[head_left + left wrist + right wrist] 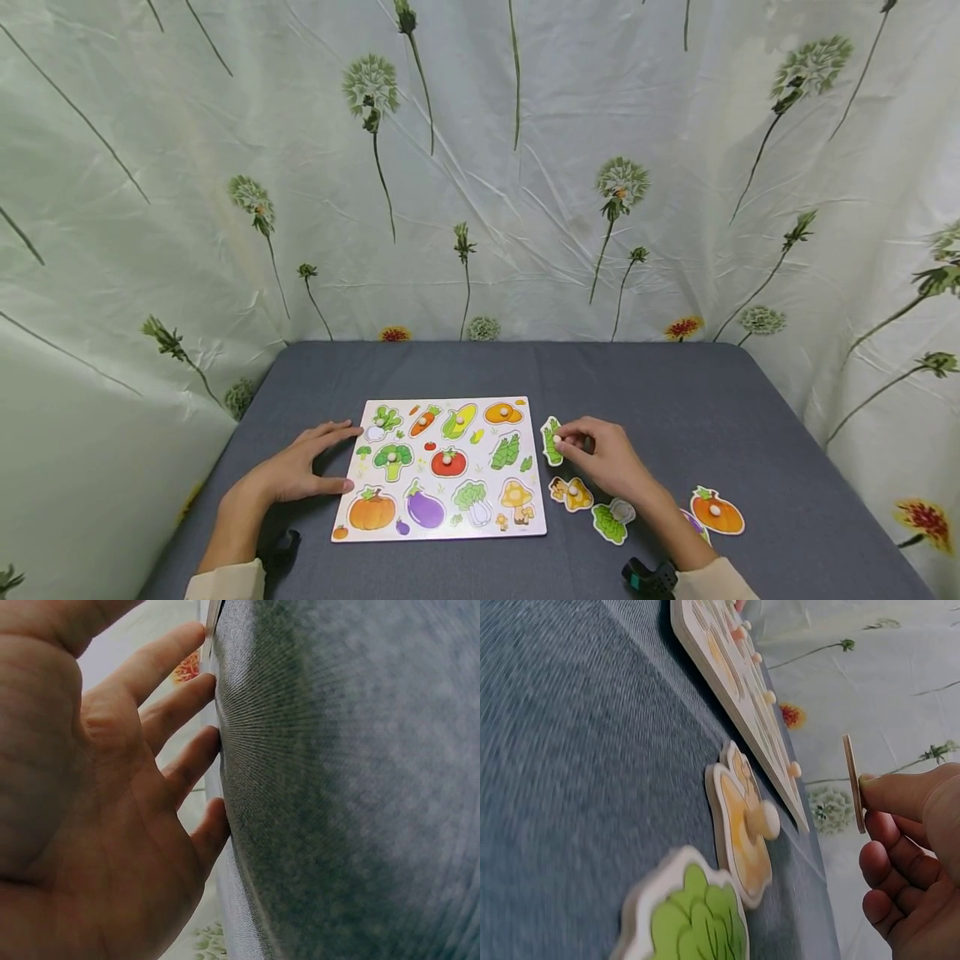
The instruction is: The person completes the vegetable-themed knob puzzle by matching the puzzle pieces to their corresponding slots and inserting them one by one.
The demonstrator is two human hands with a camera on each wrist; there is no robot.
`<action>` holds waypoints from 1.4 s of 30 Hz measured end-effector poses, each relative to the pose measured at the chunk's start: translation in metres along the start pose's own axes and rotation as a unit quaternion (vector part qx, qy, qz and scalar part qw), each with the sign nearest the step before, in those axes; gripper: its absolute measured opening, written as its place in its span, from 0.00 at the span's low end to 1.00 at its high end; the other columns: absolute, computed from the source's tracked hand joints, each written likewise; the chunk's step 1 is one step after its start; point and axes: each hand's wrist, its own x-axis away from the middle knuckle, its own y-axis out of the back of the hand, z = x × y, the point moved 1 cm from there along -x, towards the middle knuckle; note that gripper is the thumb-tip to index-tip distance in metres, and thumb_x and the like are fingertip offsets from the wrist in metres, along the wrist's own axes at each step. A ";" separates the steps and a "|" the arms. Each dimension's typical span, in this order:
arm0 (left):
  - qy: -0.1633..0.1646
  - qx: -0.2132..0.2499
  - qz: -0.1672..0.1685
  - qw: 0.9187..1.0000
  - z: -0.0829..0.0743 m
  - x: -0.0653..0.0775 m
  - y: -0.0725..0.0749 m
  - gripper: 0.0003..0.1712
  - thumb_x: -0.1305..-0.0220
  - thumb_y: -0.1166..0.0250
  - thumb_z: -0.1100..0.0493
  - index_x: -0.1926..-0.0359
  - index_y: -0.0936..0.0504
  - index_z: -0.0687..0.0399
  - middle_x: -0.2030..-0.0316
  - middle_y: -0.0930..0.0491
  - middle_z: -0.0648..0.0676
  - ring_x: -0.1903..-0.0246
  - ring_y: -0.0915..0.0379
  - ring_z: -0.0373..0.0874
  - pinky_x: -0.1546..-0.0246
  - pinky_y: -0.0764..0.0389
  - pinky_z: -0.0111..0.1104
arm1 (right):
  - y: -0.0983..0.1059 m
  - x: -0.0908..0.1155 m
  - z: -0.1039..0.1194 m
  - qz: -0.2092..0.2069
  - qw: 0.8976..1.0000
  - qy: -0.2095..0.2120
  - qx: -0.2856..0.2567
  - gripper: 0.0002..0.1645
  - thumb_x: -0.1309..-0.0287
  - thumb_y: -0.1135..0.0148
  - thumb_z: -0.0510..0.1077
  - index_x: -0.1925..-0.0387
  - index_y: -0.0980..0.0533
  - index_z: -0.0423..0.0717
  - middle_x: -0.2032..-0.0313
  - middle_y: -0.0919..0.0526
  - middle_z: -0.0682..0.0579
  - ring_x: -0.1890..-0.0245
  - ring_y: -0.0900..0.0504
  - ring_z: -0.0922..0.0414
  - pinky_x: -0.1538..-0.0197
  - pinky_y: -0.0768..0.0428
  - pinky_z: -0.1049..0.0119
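In the head view my right hand (609,460) pinches a green pea-pod puzzle piece (551,442) by its knob, just off the right edge of the puzzle board (480,423). From the right wrist, that piece (853,784) appears edge-on, raised above the table. A pea-pod picture (506,451) without a knob shows on the board's right side. My left hand (306,465) lies at the board's left edge, thumb and fingertips touching it. Its spread fingers (184,705) rest along the cloth in the left wrist view.
Right of the board lie a yellow mushroom piece (578,495) and a leafy green cabbage piece (611,523). Farther right are a pumpkin piece (717,512) and a purple piece (696,523), partly behind the right forearm. A floral curtain (525,208) hangs behind the grey-covered table (637,375).
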 end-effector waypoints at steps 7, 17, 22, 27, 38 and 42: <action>0.004 -0.003 -0.001 1.000 0.001 -0.001 -0.001 0.52 0.49 0.24 0.32 0.24 0.32 0.38 0.23 0.41 0.64 0.25 0.52 0.73 0.38 0.40 0.76 | -0.008 -0.003 0.007 0.013 1.000 0.004 -0.017 0.05 0.37 0.28 0.44 0.60 0.13 0.52 0.70 0.19 0.60 0.73 0.28 0.66 0.69 0.28 0.70; 0.004 0.002 -0.001 1.000 -0.002 0.001 0.000 0.52 0.48 0.24 0.33 0.25 0.32 0.39 0.23 0.41 0.64 0.25 0.51 0.72 0.38 0.39 0.75 | -0.027 -0.008 0.012 0.035 0.999 0.019 -0.033 0.04 0.37 0.28 0.44 0.61 0.13 0.53 0.69 0.19 0.60 0.72 0.25 0.67 0.67 0.25 0.72; 0.004 0.003 0.001 1.000 -0.001 0.001 0.000 0.52 0.48 0.24 0.33 0.25 0.32 0.38 0.23 0.41 0.64 0.25 0.52 0.72 0.38 0.40 0.75 | -0.038 -0.010 0.016 0.050 0.998 0.004 -0.042 0.05 0.37 0.28 0.44 0.59 0.13 0.52 0.69 0.20 0.60 0.70 0.25 0.66 0.66 0.25 0.72; 0.001 0.005 0.001 1.000 0.000 0.001 0.000 0.52 0.48 0.24 0.33 0.24 0.32 0.38 0.22 0.41 0.63 0.25 0.52 0.72 0.38 0.40 0.75 | -0.046 -0.012 0.021 0.045 0.998 0.001 -0.051 0.05 0.37 0.28 0.43 0.60 0.14 0.50 0.70 0.20 0.59 0.71 0.25 0.65 0.67 0.25 0.72; -0.007 0.007 -0.005 1.000 0.000 0.000 0.000 0.53 0.49 0.24 0.33 0.24 0.32 0.40 0.23 0.41 0.64 0.24 0.52 0.72 0.38 0.40 0.75 | -0.063 -0.018 0.025 0.033 0.999 -0.012 -0.037 0.04 0.39 0.26 0.44 0.62 0.14 0.52 0.70 0.20 0.62 0.71 0.25 0.66 0.66 0.25 0.72; -0.009 0.006 -0.006 1.000 0.000 0.000 0.001 0.53 0.48 0.24 0.33 0.24 0.32 0.40 0.23 0.41 0.65 0.25 0.51 0.72 0.38 0.39 0.74 | -0.068 -0.019 0.025 0.025 0.999 -0.014 -0.029 0.04 0.40 0.26 0.44 0.63 0.14 0.52 0.71 0.20 0.63 0.72 0.25 0.67 0.66 0.26 0.73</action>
